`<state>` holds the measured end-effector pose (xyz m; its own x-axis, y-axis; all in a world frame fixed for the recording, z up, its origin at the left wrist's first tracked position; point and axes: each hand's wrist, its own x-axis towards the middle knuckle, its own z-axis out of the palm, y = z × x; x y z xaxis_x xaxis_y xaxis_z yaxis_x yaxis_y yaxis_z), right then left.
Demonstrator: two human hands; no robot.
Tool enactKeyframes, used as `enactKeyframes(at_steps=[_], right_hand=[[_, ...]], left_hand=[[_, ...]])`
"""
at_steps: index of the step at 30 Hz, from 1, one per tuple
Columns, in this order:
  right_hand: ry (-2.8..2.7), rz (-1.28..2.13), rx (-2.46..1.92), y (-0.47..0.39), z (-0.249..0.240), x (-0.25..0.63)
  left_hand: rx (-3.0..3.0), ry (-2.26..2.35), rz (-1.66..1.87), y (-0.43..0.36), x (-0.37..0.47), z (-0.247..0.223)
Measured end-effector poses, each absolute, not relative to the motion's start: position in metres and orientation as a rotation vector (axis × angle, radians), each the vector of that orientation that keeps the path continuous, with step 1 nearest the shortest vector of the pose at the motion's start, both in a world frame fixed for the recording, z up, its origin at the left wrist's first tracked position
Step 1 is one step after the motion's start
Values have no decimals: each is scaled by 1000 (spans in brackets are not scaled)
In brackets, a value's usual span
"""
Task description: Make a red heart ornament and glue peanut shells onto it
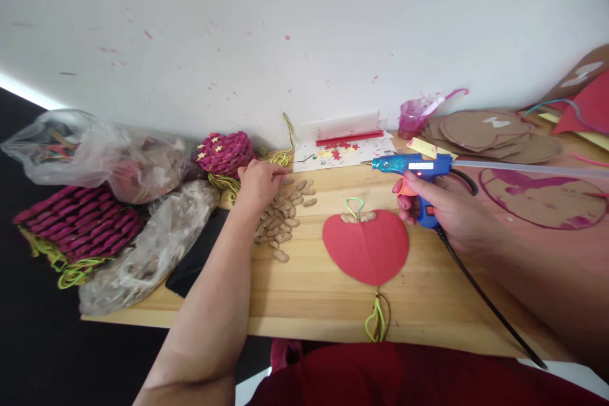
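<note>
My right hand is wrapped round a blue glue gun, fingers at its orange trigger, the nozzle pointing left. A red heart-shaped piece lies on the wooden table. Several peanuts sit along its top edge beside a green loop, and a yellow-green tassel hangs from its lower tip. Over the upper left of a heap of loose peanuts is my left hand; its fingertips are bent and partly hidden, so whether they hold anything cannot be made out.
Purple peanut pieces and plastic bags lie at the left. Behind are a white sheet with stars and a pink-stained cup. Cardboard shapes are stacked at the right. The gun's black cord runs to the front edge.
</note>
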<state>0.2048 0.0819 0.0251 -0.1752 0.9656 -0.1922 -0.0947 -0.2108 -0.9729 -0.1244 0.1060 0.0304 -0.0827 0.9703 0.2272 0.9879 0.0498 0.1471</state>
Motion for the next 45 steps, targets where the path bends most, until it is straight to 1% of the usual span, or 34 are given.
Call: enactKeyframes(at_steps=[10, 17, 28, 45], right_hand=[[-1140, 1535, -1188, 82, 26, 205], [-1136, 1531, -1195, 82, 27, 204], [-1154, 1531, -1185, 81, 28, 203], [-1137, 1541, -1200, 83, 27, 204]], left_hand=[[-2083, -2281, -332, 107, -118, 30], [-1953, -2310, -346, 103, -122, 40], [-2100, -2247, -357, 108, -119, 28], [-2083, -2266, -298, 106, -111, 32]])
